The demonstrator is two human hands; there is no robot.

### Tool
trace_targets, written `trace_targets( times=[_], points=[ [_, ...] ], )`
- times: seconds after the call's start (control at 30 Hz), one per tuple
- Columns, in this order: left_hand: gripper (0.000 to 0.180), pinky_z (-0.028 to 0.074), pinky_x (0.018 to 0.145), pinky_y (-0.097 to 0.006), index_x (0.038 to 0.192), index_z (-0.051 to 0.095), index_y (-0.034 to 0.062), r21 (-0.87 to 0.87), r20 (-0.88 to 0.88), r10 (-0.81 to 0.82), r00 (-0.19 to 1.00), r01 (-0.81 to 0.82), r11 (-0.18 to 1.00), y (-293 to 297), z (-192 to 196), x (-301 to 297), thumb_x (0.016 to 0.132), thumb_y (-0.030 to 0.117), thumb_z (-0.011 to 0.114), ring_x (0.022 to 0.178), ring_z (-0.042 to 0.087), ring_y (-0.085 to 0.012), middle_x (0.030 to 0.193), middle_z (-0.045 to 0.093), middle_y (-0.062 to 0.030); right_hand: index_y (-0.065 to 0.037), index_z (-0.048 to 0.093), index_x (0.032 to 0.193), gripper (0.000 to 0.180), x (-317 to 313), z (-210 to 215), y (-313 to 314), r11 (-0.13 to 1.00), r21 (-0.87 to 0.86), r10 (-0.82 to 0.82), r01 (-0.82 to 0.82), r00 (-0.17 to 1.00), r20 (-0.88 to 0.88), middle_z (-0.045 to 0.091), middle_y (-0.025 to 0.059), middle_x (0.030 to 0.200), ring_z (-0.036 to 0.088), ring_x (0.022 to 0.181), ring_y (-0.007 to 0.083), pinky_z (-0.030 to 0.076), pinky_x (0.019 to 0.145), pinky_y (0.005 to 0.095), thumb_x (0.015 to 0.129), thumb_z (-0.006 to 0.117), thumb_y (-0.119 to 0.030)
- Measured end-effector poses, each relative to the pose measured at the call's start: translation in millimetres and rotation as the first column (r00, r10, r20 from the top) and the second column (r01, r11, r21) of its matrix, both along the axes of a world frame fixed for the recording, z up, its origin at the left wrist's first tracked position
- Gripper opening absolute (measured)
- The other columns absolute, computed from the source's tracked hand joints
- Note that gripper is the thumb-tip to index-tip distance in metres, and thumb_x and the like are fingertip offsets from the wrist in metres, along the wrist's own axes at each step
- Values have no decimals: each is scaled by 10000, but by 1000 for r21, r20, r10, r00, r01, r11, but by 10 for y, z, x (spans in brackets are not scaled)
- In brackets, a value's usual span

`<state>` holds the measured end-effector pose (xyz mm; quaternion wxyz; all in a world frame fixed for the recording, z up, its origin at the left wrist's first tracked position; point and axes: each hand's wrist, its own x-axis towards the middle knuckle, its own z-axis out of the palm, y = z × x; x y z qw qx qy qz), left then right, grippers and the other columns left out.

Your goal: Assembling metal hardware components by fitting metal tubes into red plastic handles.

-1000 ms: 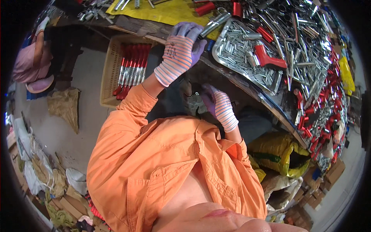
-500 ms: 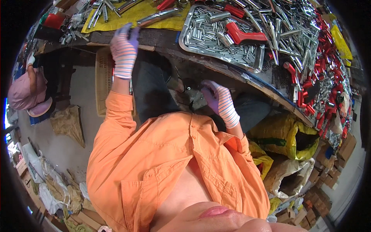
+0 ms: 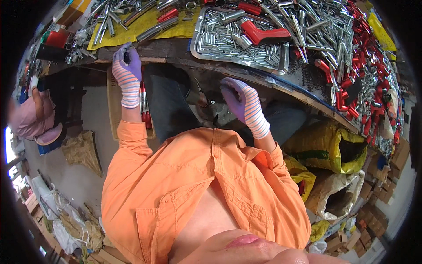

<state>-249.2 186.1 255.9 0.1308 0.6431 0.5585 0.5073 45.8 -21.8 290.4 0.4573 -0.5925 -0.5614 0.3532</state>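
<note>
My left hand (image 3: 127,78), in a striped glove with a purple palm, is raised over the bench's front edge. Its fingers curve with a dark gap toward the thumb, and nothing shows between them. Just beyond it a shiny metal tube (image 3: 157,29) lies on a yellow sheet (image 3: 125,36). My right hand (image 3: 245,104), gloved alike, hovers above my lap, in front of the bench. Its fingers bend loosely apart from the thumb, with no object visible in them. A metal tray (image 3: 239,64) of small silver pins holds a red angled handle (image 3: 263,34) on top.
Below my left hand, a beige basket (image 3: 112,105) holds long pieces with red ends (image 3: 147,119). Red and silver parts (image 3: 347,88) crowd the bench's right side. Yellow sacks (image 3: 327,147) stand at my right. Another person (image 3: 35,110) in pink works at far left.
My left hand has drawn back from the metal tube, toward me and slightly left. My right hand has risen a little, its fingers curled further upward. The view has shifted slightly.
</note>
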Motion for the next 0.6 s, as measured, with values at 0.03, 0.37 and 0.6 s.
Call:
trace_targets(
  times=[0.03, 0.37, 0.6],
  points=[
    [190, 511, 768, -287, 1036, 680, 32, -55, 309, -80, 948, 102, 993, -90, 42, 168, 868, 101, 627, 802, 634, -141, 894, 678, -80, -2, 631, 1099, 286, -41, 18, 80, 997, 83, -10, 4, 997, 79, 666, 191, 927, 668, 817, 309, 524, 709, 343, 815, 635, -33],
    [158, 514, 769, -334, 963, 685, 37, 164, -2, 34, 999, -34, 986, -146, 310, 59, 835, 29, 592, 817, 648, -212, 918, 683, -114, -46, 629, 1060, 244, -987, 136, 2251, 943, -93, 240, -320, 460, 855, 636, 217, 1078, 640, 989, 361, 524, 821, 450, 855, 504, -88],
    [240, 495, 747, -272, 1070, 670, 47, 175, 92, -35, 995, 19, 984, -259, 652, 452, 833, 33, 635, 805, 604, -151, 958, 635, -69, -31, 628, 1075, 270, -692, 519, 1437, 898, 402, -41, -176, 879, 475, 604, 162, 1109, 592, 1016, 370, 492, 860, 422, 812, 635, -91]
  ],
)
